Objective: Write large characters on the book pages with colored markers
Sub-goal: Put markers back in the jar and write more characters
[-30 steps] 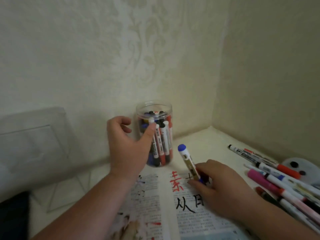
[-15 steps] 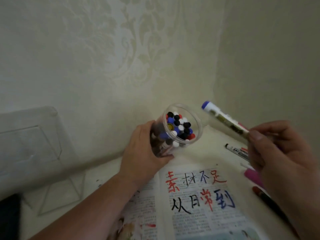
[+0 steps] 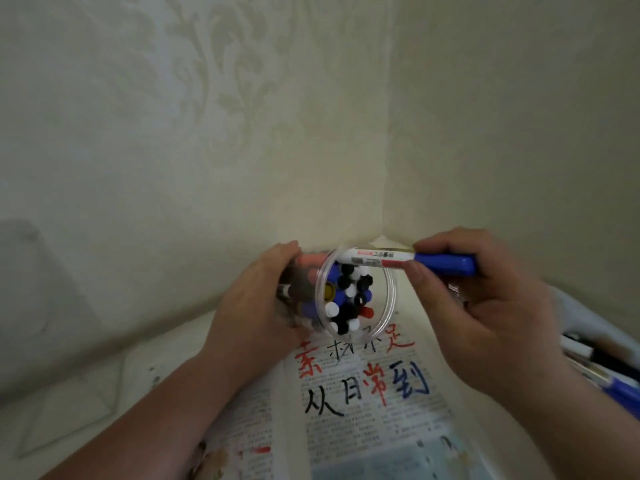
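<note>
A person's left hand (image 3: 256,306) wraps around a clear plastic jar (image 3: 356,292) tipped so its mouth faces the camera, while the right hand (image 3: 485,306) pinches a blue-capped marker (image 3: 408,261) lying crosswise at the jar's rim, its white end toward nine o'clock over the opening. The jar is crowded with markers (image 3: 349,299) showing black, white, blue and red ends. Directly beneath it, at six o'clock, the open book (image 3: 363,410) already bears large red, black and blue characters. With the jar tilted this far, the packed markers could slide out onto the fresh writing if the grip slackens or the tilt steepens. The tight packing leaves little room, so a forced entry might jam the marker or nudge others loose. More loose pens (image 3: 595,362) lie at the person's four o'clock, near the page edge.
</note>
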